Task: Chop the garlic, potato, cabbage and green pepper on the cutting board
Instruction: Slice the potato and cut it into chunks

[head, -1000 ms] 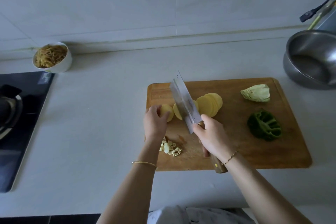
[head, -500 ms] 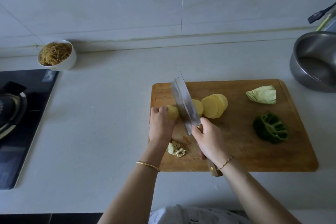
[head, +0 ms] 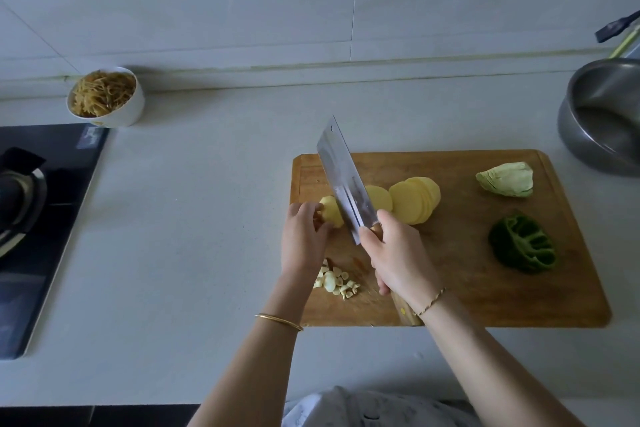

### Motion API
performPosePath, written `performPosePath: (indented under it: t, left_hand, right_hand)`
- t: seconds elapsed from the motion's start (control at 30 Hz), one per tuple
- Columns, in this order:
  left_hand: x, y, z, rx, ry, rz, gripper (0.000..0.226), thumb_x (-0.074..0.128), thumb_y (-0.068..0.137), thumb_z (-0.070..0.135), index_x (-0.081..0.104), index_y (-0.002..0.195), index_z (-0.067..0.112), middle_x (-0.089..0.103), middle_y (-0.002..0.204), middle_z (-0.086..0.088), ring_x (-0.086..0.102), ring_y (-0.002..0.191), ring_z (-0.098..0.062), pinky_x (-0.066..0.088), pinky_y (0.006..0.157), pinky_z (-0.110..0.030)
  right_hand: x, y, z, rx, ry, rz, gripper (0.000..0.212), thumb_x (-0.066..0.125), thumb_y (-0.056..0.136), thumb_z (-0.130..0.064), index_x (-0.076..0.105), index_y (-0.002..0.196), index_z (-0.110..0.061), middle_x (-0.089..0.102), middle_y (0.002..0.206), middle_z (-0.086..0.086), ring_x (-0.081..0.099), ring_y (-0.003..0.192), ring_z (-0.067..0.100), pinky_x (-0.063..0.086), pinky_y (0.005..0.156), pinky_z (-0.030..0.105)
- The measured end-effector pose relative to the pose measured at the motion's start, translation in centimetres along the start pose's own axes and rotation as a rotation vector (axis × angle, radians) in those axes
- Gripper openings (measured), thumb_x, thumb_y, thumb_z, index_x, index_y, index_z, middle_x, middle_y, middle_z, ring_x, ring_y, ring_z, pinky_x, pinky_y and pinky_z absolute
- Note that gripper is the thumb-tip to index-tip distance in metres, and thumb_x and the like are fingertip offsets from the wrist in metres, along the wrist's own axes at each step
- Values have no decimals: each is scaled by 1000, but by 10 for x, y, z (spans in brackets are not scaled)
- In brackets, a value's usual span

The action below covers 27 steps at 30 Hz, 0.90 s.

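A wooden cutting board lies on the counter. My left hand pins the uncut end of a potato near the board's left edge. A cleaver stands against that piece, its handle gripped by my right hand. Cut potato slices lean in a row to the right of the blade. Chopped garlic sits in a small heap near the front, partly behind my left wrist. A cabbage wedge and a green pepper half rest on the board's right side.
A white bowl of shredded food stands by the back wall at the left. A black stove top with a pot fills the left edge. A steel bowl sits right of the board, with a dark utensil handle behind it.
The cleaver has cut through the potato and stepped left against the remaining end piece. My left hand has drawn back along the potato. One more slice leans with the others.
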<state>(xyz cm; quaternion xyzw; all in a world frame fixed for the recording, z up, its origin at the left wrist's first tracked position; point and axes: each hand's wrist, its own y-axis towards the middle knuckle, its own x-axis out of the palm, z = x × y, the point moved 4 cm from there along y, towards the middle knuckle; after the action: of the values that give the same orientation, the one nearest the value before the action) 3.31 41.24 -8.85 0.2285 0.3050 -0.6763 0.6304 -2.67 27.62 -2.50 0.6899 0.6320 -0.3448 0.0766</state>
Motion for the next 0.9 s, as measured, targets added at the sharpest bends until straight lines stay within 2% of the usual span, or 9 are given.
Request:
performPosePath:
  t: [0.17,0.27,0.37,0.47,0.53,0.77,0.83,0.9]
  left_hand:
    - [0,0,-1,24,23,10,22,68,86,12,63,106,6,55,109,-6,58,90,-18,48,79,-25]
    - [0,0,-1,32,10,9,20,67,86,12,63,104,6,55,108,-5,57,87,-17,46,78,-24]
    - [-1,1,0,49,12,-1,17,67,86,12,63,101,4,55,106,-6,56,85,-17,46,77,-24]
    - [-1,3,1,50,22,-23,14,67,86,10,62,96,3,54,101,-6,57,83,-20,50,78,-31]
    - [0,4,1,53,23,-32,12,67,85,9,62,94,3,54,98,-4,58,83,-22,51,79,-36]
    - [-2,7,2,76,41,-50,10,66,84,9,61,88,2,54,91,-3,55,80,-21,50,75,-37]
    - [-1,7,1,75,33,-50,10,67,83,9,60,86,3,54,89,-3,55,79,-21,51,75,-38]
    - [-1,7,1,70,20,-51,10,67,83,9,60,87,4,53,91,-3,55,80,-21,51,76,-37]
  right_hand:
    - [3,0,-4,28,-8,-32,30,44,99,-24,33,70,-24,46,57,0,43,32,12,40,34,22]
    - [3,0,-6,22,-38,-45,18,42,99,-24,43,82,-16,47,57,1,45,32,13,40,33,22]
    - [4,1,-9,12,-113,-37,18,41,98,-25,46,91,-9,52,61,3,48,35,15,43,32,26]
    - [7,3,-14,22,-197,-48,18,40,98,-26,45,87,-11,53,65,1,49,43,17,52,45,36]
    - [9,6,-17,30,-226,-70,18,39,98,-25,43,85,-14,52,66,0,49,45,16,51,48,36]
    - [17,22,-19,76,-236,-142,16,38,99,-24,44,94,-11,55,69,7,50,37,17,41,33,24]
    - [21,24,-16,68,-246,-123,17,40,99,-24,47,95,-9,56,70,7,51,40,17,47,37,30]
    - [25,24,-12,59,-252,-91,17,42,97,-22,49,92,-7,57,71,6,53,46,19,55,49,39]
